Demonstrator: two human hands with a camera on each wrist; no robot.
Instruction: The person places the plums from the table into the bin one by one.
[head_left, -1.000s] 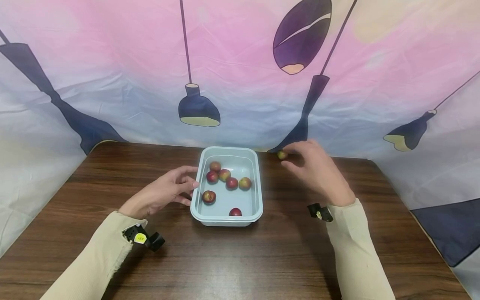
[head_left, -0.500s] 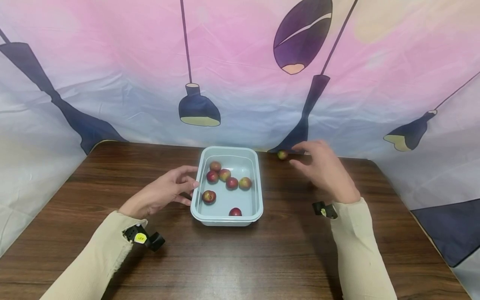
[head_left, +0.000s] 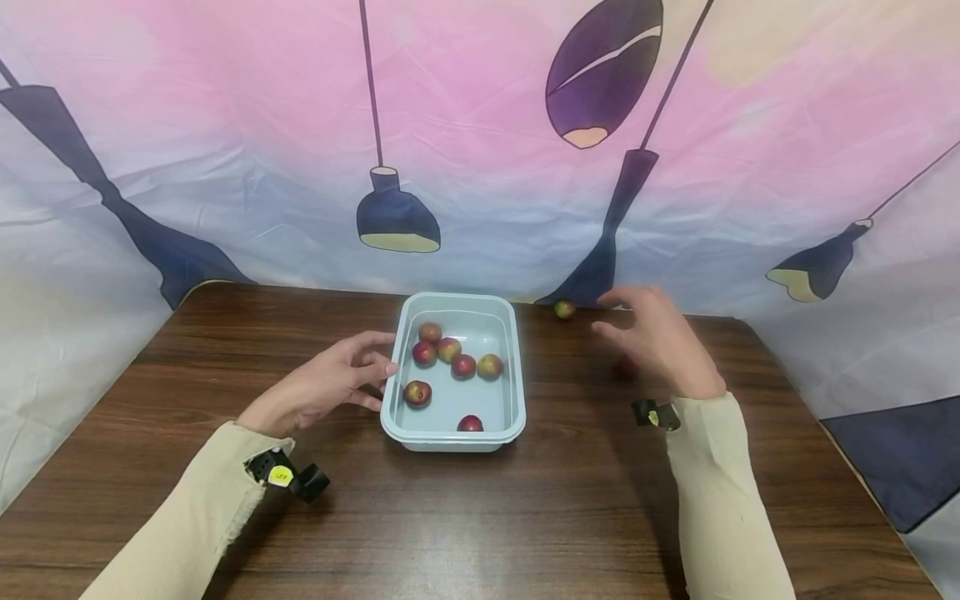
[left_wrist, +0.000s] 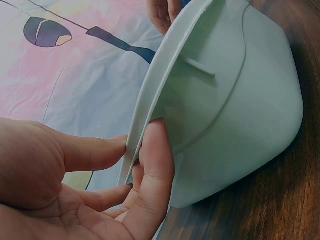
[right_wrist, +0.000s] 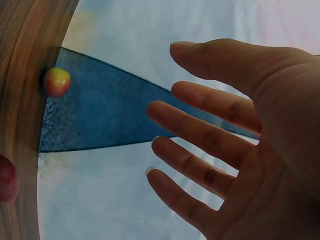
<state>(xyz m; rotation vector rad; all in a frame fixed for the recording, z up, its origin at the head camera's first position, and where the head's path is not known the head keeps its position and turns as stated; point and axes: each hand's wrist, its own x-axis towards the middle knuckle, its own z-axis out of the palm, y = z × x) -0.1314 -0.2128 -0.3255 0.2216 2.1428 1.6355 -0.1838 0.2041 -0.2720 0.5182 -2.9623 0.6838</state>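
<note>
A pale blue plastic container (head_left: 450, 437) stands mid-table with several red and yellow plums (head_left: 463, 367) inside. My left hand (head_left: 330, 379) pinches its left rim; the left wrist view shows the thumb on one side of the rim (left_wrist: 142, 112) and fingers on the other. My right hand (head_left: 660, 337) is held above the table to the right of the container, holding nothing, its fingers (right_wrist: 200, 130) spread and fairly straight. Left of that hand, a yellow-red plum (head_left: 565, 309) sits at the table's back edge. Under the hand a dark red plum (head_left: 627, 365) is partly hidden.
Behind the brown wooden table (head_left: 480, 517) hangs a printed cloth (head_left: 480, 100), close to the back edge. Small black cameras are strapped at both wrists.
My right hand has drawn away from the yellow-red plum, to the right, leaving it at the back edge. The dark red plum beneath the hand now shows. My left hand and the container stay put.
</note>
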